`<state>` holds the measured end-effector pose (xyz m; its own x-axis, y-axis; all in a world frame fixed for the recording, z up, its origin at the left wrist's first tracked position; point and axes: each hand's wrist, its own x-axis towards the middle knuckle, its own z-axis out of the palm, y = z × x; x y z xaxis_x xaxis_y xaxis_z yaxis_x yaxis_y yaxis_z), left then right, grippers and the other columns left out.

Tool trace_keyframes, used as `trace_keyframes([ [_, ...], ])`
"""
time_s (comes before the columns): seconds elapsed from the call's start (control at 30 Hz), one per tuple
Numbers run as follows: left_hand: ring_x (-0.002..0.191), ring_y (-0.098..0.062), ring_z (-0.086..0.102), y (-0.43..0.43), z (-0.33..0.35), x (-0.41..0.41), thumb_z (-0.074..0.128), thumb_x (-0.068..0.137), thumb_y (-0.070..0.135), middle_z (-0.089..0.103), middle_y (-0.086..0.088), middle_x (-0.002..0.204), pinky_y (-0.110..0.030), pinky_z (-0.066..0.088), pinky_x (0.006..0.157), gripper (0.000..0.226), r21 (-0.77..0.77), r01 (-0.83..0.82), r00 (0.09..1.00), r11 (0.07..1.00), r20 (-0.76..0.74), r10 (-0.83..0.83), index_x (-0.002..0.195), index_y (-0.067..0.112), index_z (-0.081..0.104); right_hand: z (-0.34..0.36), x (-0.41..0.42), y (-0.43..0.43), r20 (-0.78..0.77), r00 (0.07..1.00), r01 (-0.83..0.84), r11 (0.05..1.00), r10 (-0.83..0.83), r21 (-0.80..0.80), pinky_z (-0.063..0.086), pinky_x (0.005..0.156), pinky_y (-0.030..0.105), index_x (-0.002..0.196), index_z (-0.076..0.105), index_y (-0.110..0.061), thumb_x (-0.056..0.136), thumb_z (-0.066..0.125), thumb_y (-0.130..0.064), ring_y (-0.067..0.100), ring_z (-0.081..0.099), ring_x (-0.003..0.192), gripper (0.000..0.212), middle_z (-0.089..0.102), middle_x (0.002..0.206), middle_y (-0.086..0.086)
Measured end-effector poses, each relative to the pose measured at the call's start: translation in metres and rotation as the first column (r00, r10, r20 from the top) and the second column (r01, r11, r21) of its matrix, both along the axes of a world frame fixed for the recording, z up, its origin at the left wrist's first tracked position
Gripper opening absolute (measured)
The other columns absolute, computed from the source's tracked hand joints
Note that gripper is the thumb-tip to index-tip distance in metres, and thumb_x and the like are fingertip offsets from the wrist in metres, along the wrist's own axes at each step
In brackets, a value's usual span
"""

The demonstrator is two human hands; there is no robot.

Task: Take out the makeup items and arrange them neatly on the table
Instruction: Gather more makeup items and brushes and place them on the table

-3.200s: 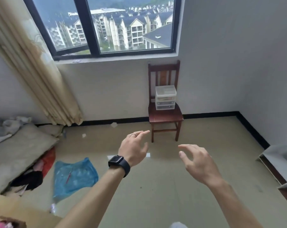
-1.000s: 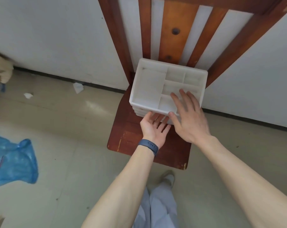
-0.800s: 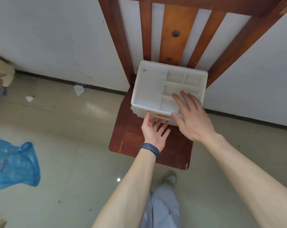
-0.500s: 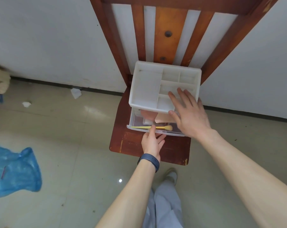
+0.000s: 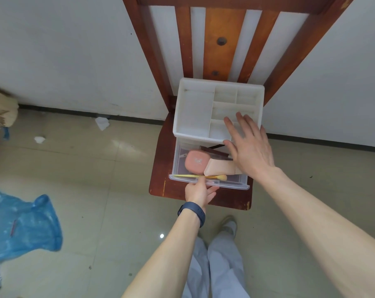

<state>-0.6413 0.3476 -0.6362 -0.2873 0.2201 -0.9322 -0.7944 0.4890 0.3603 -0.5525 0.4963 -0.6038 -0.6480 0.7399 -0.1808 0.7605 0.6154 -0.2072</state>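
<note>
Now L hand [image 5: 200,193] fingers pinch drawer [image 5: 231,186] front lip, R hand [image 5: 250,151] fingers spread flat on organizer [image 5: 221,81] top.

White organizer box [image 5: 195,108], clear drawer [image 5: 243,186], reddish-brown chair [image 5: 160,166]. Inside there's a salmon-pink compact [image 5: 196,161], a peachy-beige pouch [image 5: 221,167], a yellow brush [image 5: 193,176], and maybe a dark brown palette [image 5: 214,152], hard to tell. The plastic bag [image 5: 23,229] is bright blue.

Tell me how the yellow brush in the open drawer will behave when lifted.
The brush looks thin and short, so it is probably very light and stiff. Its narrow handle may roll once laid on a flat top. It lies right along the drawer front wall, so pinching it there could be fiddly.
</note>
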Motion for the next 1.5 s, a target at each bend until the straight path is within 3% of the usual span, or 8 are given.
trace_keyframes([
  [0.23,0.084,-0.024,0.076,-0.006,0.004,-0.010,0.057,0.097,0.031,0.068,-0.013,0.115,-0.035,0.061,0.080,0.038,0.011,0.123,0.988,0.992,0.094,-0.123,0.128,0.009,0.051,0.009,0.000,-0.005,-0.072,0.997,0.040,0.998,-0.037,0.040,0.023,0.120,0.055,0.157,0.034,-0.019,0.102,0.051,-0.038,0.033,0.023,0.152,0.060,0.028,0.163,0.016],
  [0.4,0.066,-0.024,0.074,-0.024,0.019,-0.019,0.054,0.093,0.049,0.073,-0.002,0.092,-0.037,0.060,0.067,0.037,-0.185,0.507,0.846,0.842,-0.078,-0.527,0.104,0.014,0.056,0.008,0.019,-0.044,-0.402,0.910,0.197,0.957,-0.097,0.214,0.039,0.091,0.039,0.115,0.067,-0.012,0.090,0.065,-0.021,0.030,0.055,0.108,0.027,0.064,0.114,0.009],
  [0.57,0.095,-0.023,0.059,-0.009,0.033,-0.038,0.053,0.088,0.043,0.059,0.007,0.107,-0.035,0.048,0.068,0.023,-0.501,0.663,0.076,0.556,-0.694,-0.716,0.107,0.031,0.048,-0.011,0.026,-0.075,-0.137,0.977,0.163,0.987,-0.160,0.011,0.040,0.078,0.038,0.111,0.070,-0.019,0.082,0.075,-0.016,0.029,0.056,0.100,0.029,0.068,0.108,0.002],
  [0.67,0.115,-0.028,0.049,0.016,0.023,-0.053,0.058,0.086,0.020,0.046,-0.003,0.136,-0.039,0.047,0.076,0.054,-0.673,0.692,-0.331,0.262,-0.618,-0.713,0.137,0.025,0.039,-0.017,0.018,-0.071,0.083,0.990,0.119,0.991,-0.114,-0.066,0.039,0.084,0.040,0.128,0.063,-0.022,0.083,0.072,-0.020,0.030,0.052,0.112,0.046,0.062,0.123,0.002],
  [0.73,0.120,-0.031,0.048,0.026,0.016,-0.060,0.059,0.086,0.019,0.043,-0.008,0.144,-0.040,0.043,0.087,0.064,-0.766,0.636,-0.490,0.098,-0.498,-0.715,0.144,0.023,0.033,-0.020,0.013,-0.066,0.163,0.983,0.093,0.994,-0.082,-0.062,0.037,0.088,0.040,0.131,0.059,-0.025,0.080,0.071,-0.019,0.029,0.050,0.115,0.053,0.060,0.127,0.002],
  [0.87,0.112,-0.030,0.053,0.033,0.012,-0.060,0.061,0.086,0.021,0.057,-0.008,0.128,-0.039,0.038,0.085,0.057,-0.860,0.509,-0.668,0.026,-0.414,-0.618,0.139,0.019,0.041,-0.024,0.007,-0.058,0.237,0.971,0.038,0.999,-0.036,-0.004,0.038,0.086,0.039,0.122,0.063,-0.020,0.075,0.076,-0.015,0.029,0.054,0.111,0.050,0.064,0.117,0.004],
  [1.23,0.114,-0.031,0.050,0.038,0.021,-0.093,0.069,0.089,0.039,0.052,-0.010,0.126,-0.037,0.043,0.079,0.046,-0.819,0.570,-0.657,-0.071,-0.402,-0.638,0.121,0.012,0.050,-0.015,0.029,-0.051,-0.012,0.998,0.067,0.996,-0.067,0.051,0.041,0.091,0.044,0.103,0.074,-0.023,0.083,0.081,-0.031,0.027,0.059,0.093,0.023,0.064,0.098,0.003],
  [1.5,0.086,-0.022,0.059,0.014,0.096,-0.106,0.066,0.079,0.067,0.064,0.004,0.094,-0.035,0.053,0.068,0.045,-0.558,0.759,-0.152,0.335,-0.652,-0.743,0.100,0.033,0.047,0.053,0.038,-0.076,-0.384,0.697,0.378,0.765,-0.606,-0.521,0.040,0.074,0.007,0.104,0.069,-0.032,0.084,0.080,-0.035,0.001,0.059,0.091,0.023,0.059,0.098,-0.017],
])
